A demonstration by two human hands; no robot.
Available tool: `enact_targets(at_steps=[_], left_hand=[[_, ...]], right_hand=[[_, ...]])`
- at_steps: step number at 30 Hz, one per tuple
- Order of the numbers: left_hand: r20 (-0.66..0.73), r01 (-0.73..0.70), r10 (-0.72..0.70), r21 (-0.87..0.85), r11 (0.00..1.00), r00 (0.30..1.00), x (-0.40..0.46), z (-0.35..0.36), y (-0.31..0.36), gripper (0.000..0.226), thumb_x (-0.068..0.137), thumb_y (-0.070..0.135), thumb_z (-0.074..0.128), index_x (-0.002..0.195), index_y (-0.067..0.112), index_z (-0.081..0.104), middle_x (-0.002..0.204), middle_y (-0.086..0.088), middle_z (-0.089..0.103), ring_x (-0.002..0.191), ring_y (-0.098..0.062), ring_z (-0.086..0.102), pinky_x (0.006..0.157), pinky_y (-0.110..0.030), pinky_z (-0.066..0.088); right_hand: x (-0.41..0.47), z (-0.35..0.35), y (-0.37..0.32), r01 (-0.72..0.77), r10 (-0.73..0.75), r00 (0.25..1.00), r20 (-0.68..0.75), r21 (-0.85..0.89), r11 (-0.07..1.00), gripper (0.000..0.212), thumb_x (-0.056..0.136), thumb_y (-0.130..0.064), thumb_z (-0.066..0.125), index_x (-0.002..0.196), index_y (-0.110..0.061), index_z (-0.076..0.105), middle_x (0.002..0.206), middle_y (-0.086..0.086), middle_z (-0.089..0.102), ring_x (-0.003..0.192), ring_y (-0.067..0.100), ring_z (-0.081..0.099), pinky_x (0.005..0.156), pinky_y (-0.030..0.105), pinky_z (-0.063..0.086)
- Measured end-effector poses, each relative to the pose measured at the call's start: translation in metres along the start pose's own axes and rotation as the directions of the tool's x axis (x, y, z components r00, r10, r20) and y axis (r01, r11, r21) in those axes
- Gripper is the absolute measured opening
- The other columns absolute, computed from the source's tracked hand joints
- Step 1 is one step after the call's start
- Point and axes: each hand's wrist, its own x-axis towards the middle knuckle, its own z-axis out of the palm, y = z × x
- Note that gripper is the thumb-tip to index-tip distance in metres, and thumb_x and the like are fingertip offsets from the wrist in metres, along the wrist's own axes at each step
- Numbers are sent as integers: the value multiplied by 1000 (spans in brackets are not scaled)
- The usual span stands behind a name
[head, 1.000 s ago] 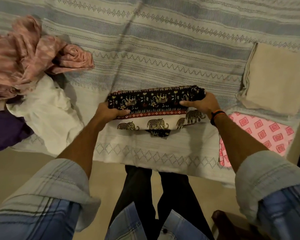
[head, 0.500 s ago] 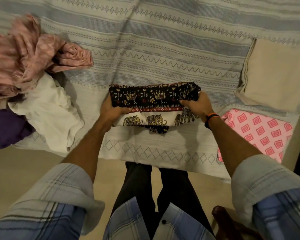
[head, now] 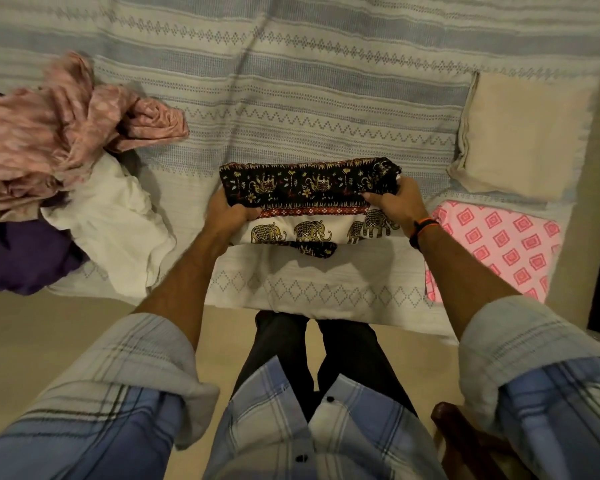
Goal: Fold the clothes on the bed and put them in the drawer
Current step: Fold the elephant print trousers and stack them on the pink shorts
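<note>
- Elephant-print garment, folded to a band, centre of frame, above the bed edge.
- Left hand: fingers curled round the garment's left end, thumb on top.
- Right hand: grips the right end; wristband at the wrist.
- Unfolded heap, left of frame: pink cloth, white cloth, purple cloth.
- 2 folded items, right of frame: beige piece above pink patterned piece.
</note>
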Motion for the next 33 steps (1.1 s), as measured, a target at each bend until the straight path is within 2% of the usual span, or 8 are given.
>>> enact_targets(at_steps=[4, 9, 13, 17, 21, 27, 30, 33], left_hand=[[34, -34, 33, 12, 999, 999, -30, 10, 11, 50, 76, -11, 71, 114, 17, 54, 104, -3, 66, 90, -19, 65, 74, -33, 56], [68, -30, 26, 54, 998, 997, -60, 37, 10, 49, 77, -9, 72, 118, 11, 55, 110, -8, 66, 97, -25, 66, 80, -39, 56], [108, -49, 41, 80, 996, 993, -83, 82, 5, 47, 76, -9, 72, 115, 12, 55, 111, -10, 67, 98, -27, 66, 80, -40, 57], [127, -62, 48, 103, 993, 991, -102, 133, -4, 48, 75, -9, 73, 115, 12, 55, 108, -8, 67, 96, -26, 66, 79, -38, 56], [129, -48, 32, 125, 991, 991, -117, 184, -16, 55, 74, -6, 75, 123, 8, 55, 113, -10, 67, 99, -27, 66, 84, -42, 57], [142, -39, 19, 137, 990, 990, -135, 255, -30, 52, 74, -6, 75, 121, 8, 56, 113, -10, 67, 99, -27, 66, 86, -45, 57], [161, -32, 12, 122, 992, 987, -138, 282, -33, 50, 74, -7, 74, 117, 11, 56, 110, -8, 67, 97, -25, 66, 83, -41, 57], [195, -24, -2, 131, 991, 981, -140, 305, -32, 53, 75, -8, 73, 122, 9, 55, 106, -5, 67, 91, -19, 65, 71, -31, 55]], right_hand=[[-28, -20, 0, -3, 2, 1000, -30, -5, 1000, 28, 80, -13, 78, 107, -13, 71, 104, 6, 73, 98, 23, 69, 92, 46, 56], [-60, -57, 17, -22, 23, 997, -76, 10, 1000, 34, 80, -15, 80, 112, -11, 69, 110, 7, 71, 103, 24, 67, 95, 44, 54], [-78, -101, 46, -23, 26, 993, -111, 30, 999, 32, 82, -13, 79, 112, -8, 68, 105, 7, 70, 98, 23, 67, 93, 40, 54], [-81, -147, 83, -54, 60, 989, -134, 53, 997, 28, 81, -13, 79, 107, -11, 69, 100, 5, 70, 97, 24, 68, 91, 41, 56], [-79, -192, 117, -54, 63, 989, -132, 68, 996, 33, 82, -11, 78, 113, -6, 69, 103, 6, 70, 100, 25, 68, 91, 41, 56], [-71, -253, 165, -108, 118, 982, -145, 79, 991, 29, 79, -13, 80, 106, -14, 71, 105, 5, 72, 100, 24, 69, 94, 44, 55], [-65, -276, 184, -130, 143, 978, -152, 89, 987, 24, 78, -13, 81, 98, -19, 70, 102, 6, 73, 98, 25, 69, 93, 44, 56], [-58, -294, 199, -151, 166, 973, -161, 104, 983, 28, 77, -13, 81, 104, -16, 72, 104, 6, 73, 99, 25, 69, 94, 45, 55]])
